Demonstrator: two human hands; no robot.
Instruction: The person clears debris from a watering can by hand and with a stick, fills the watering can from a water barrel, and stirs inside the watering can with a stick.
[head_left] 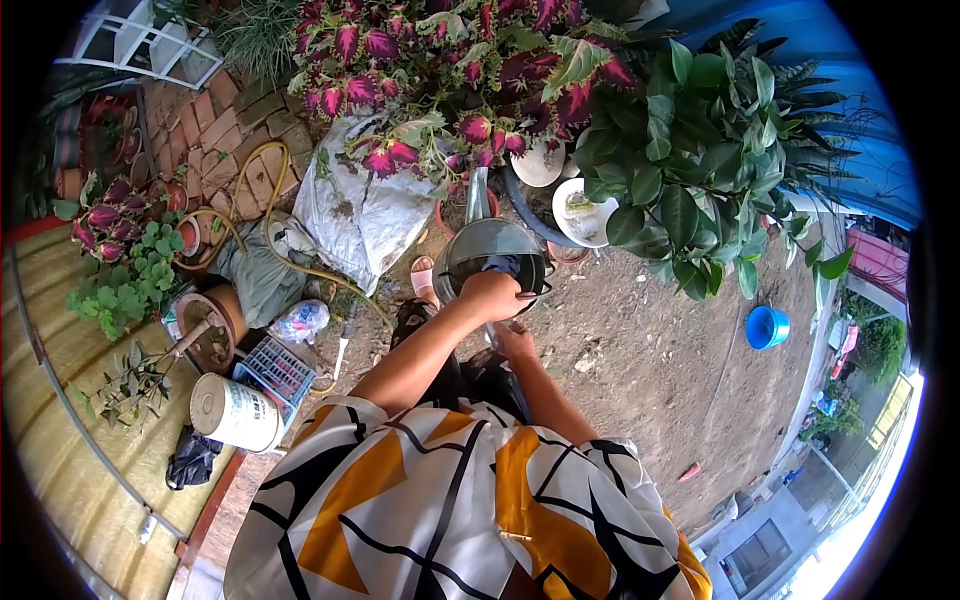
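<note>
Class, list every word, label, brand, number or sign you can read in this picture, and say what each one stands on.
No text can be read with certainty.
White bucket: dark printed characters on its side, too small and blurred to read.
Plastic bundle: coloured marks, too blurred to tell whether they are lettering.

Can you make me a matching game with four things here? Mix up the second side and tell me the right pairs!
Things:
1. Pot
2. Tub
3. Hose
4. Bucket

Clues:
A. Yellowish and winding
B. White, with writing on it
C. At the left hand
D. Blue, on the dirt

Right pairs: 1-C, 2-D, 3-A, 4-B
</note>
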